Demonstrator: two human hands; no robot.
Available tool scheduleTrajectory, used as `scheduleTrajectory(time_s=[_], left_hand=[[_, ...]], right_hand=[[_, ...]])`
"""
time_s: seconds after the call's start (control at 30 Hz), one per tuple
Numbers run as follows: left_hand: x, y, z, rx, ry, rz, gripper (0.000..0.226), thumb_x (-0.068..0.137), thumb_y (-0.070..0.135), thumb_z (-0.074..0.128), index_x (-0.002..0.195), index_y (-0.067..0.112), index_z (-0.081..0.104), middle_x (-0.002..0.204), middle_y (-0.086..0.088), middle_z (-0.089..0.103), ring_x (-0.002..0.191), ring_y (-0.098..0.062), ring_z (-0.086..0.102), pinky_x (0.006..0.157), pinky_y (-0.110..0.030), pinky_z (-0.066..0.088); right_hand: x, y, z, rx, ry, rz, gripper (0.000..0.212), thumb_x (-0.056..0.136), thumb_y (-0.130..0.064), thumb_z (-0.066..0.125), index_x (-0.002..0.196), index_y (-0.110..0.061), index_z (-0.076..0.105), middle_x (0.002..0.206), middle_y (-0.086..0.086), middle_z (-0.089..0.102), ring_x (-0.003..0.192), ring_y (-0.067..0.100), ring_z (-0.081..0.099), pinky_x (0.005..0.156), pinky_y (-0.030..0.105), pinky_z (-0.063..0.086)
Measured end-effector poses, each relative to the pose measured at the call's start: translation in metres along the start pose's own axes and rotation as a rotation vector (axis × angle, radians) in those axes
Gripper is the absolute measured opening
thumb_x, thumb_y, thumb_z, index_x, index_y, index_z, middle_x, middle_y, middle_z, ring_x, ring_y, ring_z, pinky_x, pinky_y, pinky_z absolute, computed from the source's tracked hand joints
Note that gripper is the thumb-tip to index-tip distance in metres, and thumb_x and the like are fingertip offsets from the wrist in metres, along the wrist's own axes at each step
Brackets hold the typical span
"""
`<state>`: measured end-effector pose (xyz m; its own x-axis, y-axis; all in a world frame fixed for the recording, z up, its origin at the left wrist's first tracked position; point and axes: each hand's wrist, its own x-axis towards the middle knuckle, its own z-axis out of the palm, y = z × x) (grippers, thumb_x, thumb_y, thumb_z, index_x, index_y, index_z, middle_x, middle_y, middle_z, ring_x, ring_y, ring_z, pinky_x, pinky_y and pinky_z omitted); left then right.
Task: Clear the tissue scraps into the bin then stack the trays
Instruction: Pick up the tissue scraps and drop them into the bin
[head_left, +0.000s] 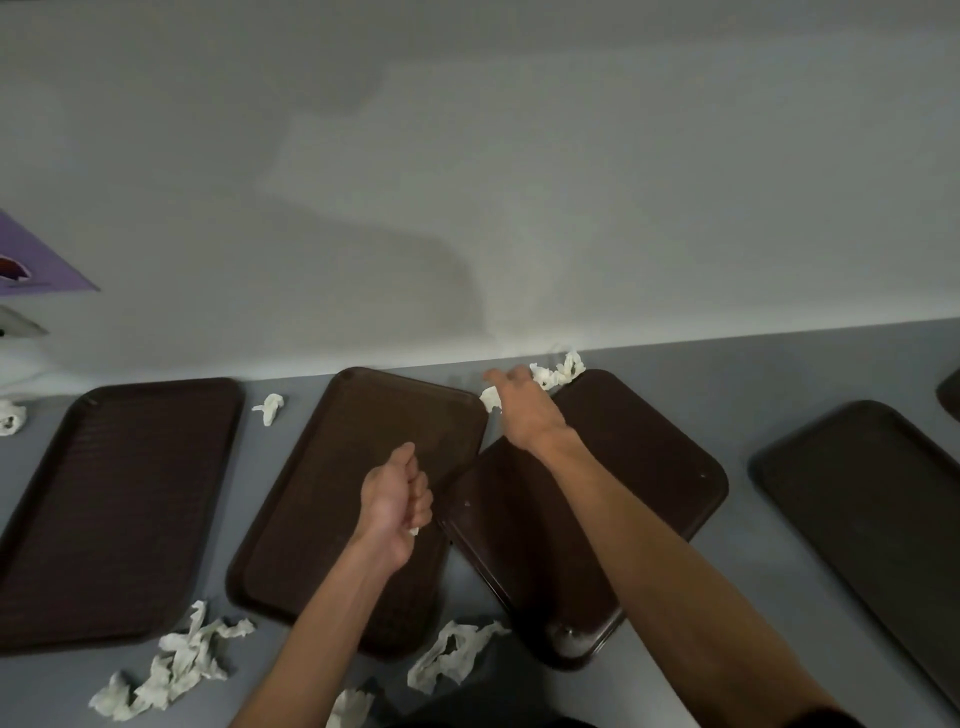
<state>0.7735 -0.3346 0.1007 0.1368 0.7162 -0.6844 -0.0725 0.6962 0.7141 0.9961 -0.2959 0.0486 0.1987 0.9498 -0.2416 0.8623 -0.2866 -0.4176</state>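
Several dark brown trays lie on a grey counter: one at the left (119, 509), a middle one (322, 493), one partly under it (623, 493) and one at the right (872, 493). My left hand (397, 501) hovers over the middle tray, fist closed on a small tissue scrap (414, 530) peeking out below. My right hand (519, 405) reaches to the back wall, fingers on a white scrap (490, 399); whether it grips it is unclear. Another scrap (558, 371) lies just right of that hand. More scraps lie at the back left (269, 406), front left (171, 665) and front middle (452, 654).
A grey wall runs behind the counter. A purple card (36, 260) hangs at the far left, with a tissue wad (10, 415) below it. A further tray corner (950, 389) shows at the right edge. No bin is in view.
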Motion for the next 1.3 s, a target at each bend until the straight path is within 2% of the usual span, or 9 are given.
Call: scheduleTrajectory(time_s=[0.13,0.27,0.4,0.6,0.7,0.77,0.9,1.1,1.3], left_hand=[[-0.002,0.002,-0.009,0.043,-0.016,0.028,0.047,0.109,0.035,0.048,0.063,0.025,0.044,0.057,0.002,0.031,0.046,-0.014,0.023,0.039,-0.027,0.017],[-0.001,0.006,-0.018,0.102,-0.048,0.054,0.042,0.109,0.034,0.047,0.068,0.023,0.048,0.059,0.001,0.032,0.047,-0.013,0.024,0.042,-0.028,0.018],[0.009,0.008,-0.026,0.142,-0.043,0.06,0.031,0.108,0.031,0.049,0.079,0.019,0.051,0.061,0.001,0.034,0.049,-0.013,0.025,0.044,-0.028,0.02],[0.014,0.008,-0.019,0.084,-0.069,0.055,0.024,0.106,0.026,0.053,0.085,0.014,0.053,0.062,0.003,0.034,0.05,-0.011,0.025,0.043,-0.025,0.02],[0.006,0.007,-0.011,0.089,-0.107,0.075,0.024,0.106,0.024,0.053,0.084,0.014,0.052,0.064,0.002,0.034,0.053,-0.011,0.025,0.046,-0.026,0.02],[0.001,0.003,-0.004,0.08,-0.133,0.078,0.023,0.105,0.023,0.054,0.084,0.014,0.052,0.064,0.003,0.034,0.053,-0.011,0.026,0.047,-0.026,0.02],[-0.014,-0.011,0.017,0.071,-0.166,0.069,0.02,0.104,0.02,0.056,0.084,0.016,0.052,0.064,0.003,0.036,0.054,-0.011,0.03,0.052,-0.029,0.022],[-0.055,-0.048,0.072,0.062,-0.23,0.073,0.013,0.093,0.001,0.049,0.098,0.011,0.055,0.071,-0.003,0.043,0.057,-0.015,0.042,0.054,-0.03,0.035],[-0.117,-0.108,0.155,0.224,-0.342,0.087,0.047,0.084,-0.019,0.035,0.116,-0.003,0.065,0.084,-0.011,0.048,0.079,-0.02,0.051,0.088,-0.041,0.054]], right_hand=[[0.034,0.01,0.015,-0.153,-0.083,-0.038,0.08,0.089,0.019,0.056,0.157,-0.022,0.043,0.147,0.017,0.043,0.131,0.037,0.056,0.108,0.044,0.053],[0.041,0.019,0.037,-0.187,-0.017,-0.054,0.04,0.103,0.001,0.053,0.141,-0.009,0.058,0.142,0.014,0.057,0.132,0.027,0.053,0.111,0.031,0.043],[0.04,0.021,0.054,-0.031,0.035,0.096,0.026,0.099,0.003,0.061,0.124,-0.001,0.069,0.129,0.016,0.062,0.117,0.028,0.065,0.102,0.031,0.05],[0.028,0.028,0.039,0.338,0.065,0.271,0.021,0.104,-0.018,0.065,0.116,-0.005,0.078,0.115,0.012,0.075,0.108,0.025,0.068,0.096,0.035,0.054],[-0.001,0.024,0.019,0.658,0.098,0.355,0.024,0.107,-0.021,0.06,0.126,-0.009,0.07,0.116,0.009,0.075,0.091,0.008,0.071,0.073,0.02,0.049],[-0.026,0.024,0.012,0.806,0.083,0.348,0.02,0.109,-0.021,0.056,0.127,-0.015,0.065,0.119,0.005,0.072,0.091,0.007,0.075,0.072,0.018,0.05],[-0.09,0.029,0.001,0.834,0.145,0.237,0.01,0.11,-0.025,0.053,0.117,-0.03,0.059,0.104,-0.003,0.073,0.093,0.014,0.073,0.088,0.04,0.06],[-0.203,0.057,-0.022,0.784,0.287,0.143,0.028,0.111,-0.021,0.051,0.107,-0.041,0.069,0.109,-0.019,0.072,0.099,0.001,0.066,0.081,0.017,0.047],[-0.305,0.134,-0.033,0.871,0.449,0.251,0.032,0.109,-0.017,0.054,0.096,-0.039,0.074,0.104,-0.016,0.075,0.095,0.013,0.07,0.09,0.045,0.058]])
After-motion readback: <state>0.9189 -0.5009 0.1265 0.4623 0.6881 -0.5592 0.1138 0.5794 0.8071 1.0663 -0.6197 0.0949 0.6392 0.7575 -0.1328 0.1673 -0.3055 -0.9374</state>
